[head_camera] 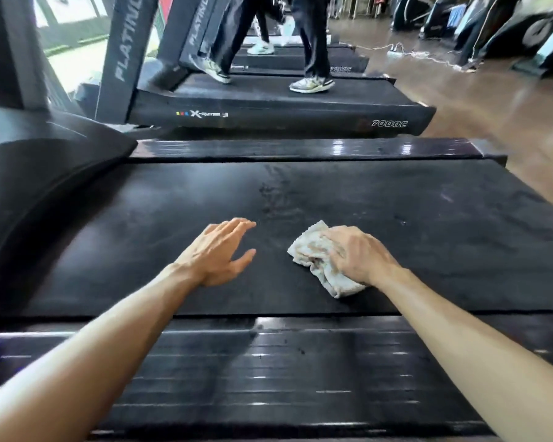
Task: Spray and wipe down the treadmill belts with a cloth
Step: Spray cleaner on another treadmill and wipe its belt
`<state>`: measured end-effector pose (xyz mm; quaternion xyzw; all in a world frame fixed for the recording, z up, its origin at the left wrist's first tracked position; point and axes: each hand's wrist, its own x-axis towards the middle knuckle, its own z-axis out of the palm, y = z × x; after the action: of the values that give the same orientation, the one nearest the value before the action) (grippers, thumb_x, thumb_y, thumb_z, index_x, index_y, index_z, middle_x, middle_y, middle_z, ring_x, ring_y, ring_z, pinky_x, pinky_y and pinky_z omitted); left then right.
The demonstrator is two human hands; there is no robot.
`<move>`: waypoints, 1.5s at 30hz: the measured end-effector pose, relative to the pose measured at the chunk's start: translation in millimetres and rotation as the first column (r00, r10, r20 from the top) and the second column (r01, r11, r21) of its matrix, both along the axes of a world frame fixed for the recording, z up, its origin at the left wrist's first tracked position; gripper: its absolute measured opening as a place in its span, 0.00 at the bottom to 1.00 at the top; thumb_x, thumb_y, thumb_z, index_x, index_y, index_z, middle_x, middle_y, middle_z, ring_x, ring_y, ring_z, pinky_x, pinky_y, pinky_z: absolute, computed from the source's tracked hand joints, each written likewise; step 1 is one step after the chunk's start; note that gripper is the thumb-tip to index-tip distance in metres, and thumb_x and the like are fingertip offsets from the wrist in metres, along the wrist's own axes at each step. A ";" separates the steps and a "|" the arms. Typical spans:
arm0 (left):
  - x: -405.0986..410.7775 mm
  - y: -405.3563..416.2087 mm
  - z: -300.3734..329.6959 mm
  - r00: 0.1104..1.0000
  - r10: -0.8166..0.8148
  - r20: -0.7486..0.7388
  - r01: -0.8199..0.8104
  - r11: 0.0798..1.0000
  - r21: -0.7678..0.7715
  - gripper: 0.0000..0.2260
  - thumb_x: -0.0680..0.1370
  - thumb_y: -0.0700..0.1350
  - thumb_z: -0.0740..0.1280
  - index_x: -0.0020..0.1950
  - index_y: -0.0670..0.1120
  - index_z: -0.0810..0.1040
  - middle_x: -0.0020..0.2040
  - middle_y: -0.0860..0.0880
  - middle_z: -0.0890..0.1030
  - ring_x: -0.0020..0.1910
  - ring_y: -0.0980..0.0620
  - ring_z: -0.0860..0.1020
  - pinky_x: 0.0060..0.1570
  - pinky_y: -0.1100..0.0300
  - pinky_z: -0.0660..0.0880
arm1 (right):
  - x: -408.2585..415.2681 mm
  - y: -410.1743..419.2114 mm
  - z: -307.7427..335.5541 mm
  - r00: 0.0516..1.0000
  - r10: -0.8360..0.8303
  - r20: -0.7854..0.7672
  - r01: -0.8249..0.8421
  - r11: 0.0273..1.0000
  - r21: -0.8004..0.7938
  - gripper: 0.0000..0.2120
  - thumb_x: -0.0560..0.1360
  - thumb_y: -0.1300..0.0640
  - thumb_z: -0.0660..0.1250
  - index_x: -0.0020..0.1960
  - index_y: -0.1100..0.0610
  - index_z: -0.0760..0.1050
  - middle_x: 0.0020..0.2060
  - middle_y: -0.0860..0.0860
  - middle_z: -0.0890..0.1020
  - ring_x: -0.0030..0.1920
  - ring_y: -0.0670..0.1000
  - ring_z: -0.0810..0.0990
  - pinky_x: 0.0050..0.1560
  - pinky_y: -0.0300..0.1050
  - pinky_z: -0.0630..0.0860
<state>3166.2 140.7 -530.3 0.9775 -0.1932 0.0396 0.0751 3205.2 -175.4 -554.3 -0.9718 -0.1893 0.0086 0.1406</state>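
On the black treadmill belt [300,193], the right hand [358,255] presses a crumpled whitish cloth [313,250] (fingers curled over it), while the left hand [219,250] hovers beside it, fingers loose, holding nothing.

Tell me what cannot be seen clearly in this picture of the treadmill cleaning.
- Spray bottle: none in the head view.
- Cloth: its right part is hidden under the right hand.
- Belt: wet or dry cannot be told; marks are faint.
- Left hand: touching the belt or just above it, unclear.
- People on the next treadmill: cut off above the legs by the top edge.
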 end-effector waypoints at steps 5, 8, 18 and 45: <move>26.7 12.7 -53.6 1.000 -0.004 -0.027 0.004 1.000 -0.006 0.33 0.78 0.65 0.48 0.78 0.50 0.64 0.78 0.54 0.68 0.76 0.54 0.66 0.75 0.57 0.59 | 20.1 4.4 -39.3 0.999 0.027 -0.016 -0.028 0.999 -0.017 0.19 0.84 0.53 0.60 0.74 0.51 0.71 0.74 0.52 0.72 0.76 0.55 0.66 0.72 0.50 0.66; 49.3 27.0 -86.0 0.999 0.019 -0.028 -0.019 1.000 -0.005 0.34 0.78 0.66 0.46 0.80 0.52 0.62 0.80 0.54 0.63 0.79 0.56 0.60 0.77 0.57 0.55 | 40.8 8.2 -67.7 0.999 0.027 -0.032 -0.030 0.996 -0.082 0.23 0.86 0.48 0.56 0.80 0.45 0.65 0.83 0.50 0.57 0.82 0.55 0.51 0.81 0.51 0.50; 69.8 43.8 -149.2 0.994 0.088 -0.063 -0.089 0.996 -0.010 0.32 0.79 0.65 0.43 0.83 0.57 0.53 0.83 0.58 0.49 0.81 0.58 0.46 0.80 0.51 0.45 | 62.0 12.8 -112.1 0.998 -0.048 -0.044 0.047 0.998 -0.033 0.26 0.80 0.42 0.56 0.78 0.37 0.64 0.82 0.48 0.60 0.81 0.57 0.55 0.81 0.57 0.52; 75.4 44.7 -154.1 0.992 0.125 -0.030 -0.126 0.992 -0.031 0.33 0.79 0.64 0.43 0.83 0.54 0.50 0.83 0.57 0.47 0.81 0.60 0.44 0.80 0.53 0.45 | 71.5 24.5 -104.8 0.999 0.009 -0.035 -0.006 0.994 0.105 0.15 0.83 0.41 0.61 0.67 0.36 0.78 0.77 0.42 0.68 0.77 0.55 0.65 0.78 0.59 0.58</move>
<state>3241.6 185.4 -684.5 0.9868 -0.1296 0.0337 0.0912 3276.7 -150.9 -659.1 -0.9620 -0.1906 0.0163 0.1947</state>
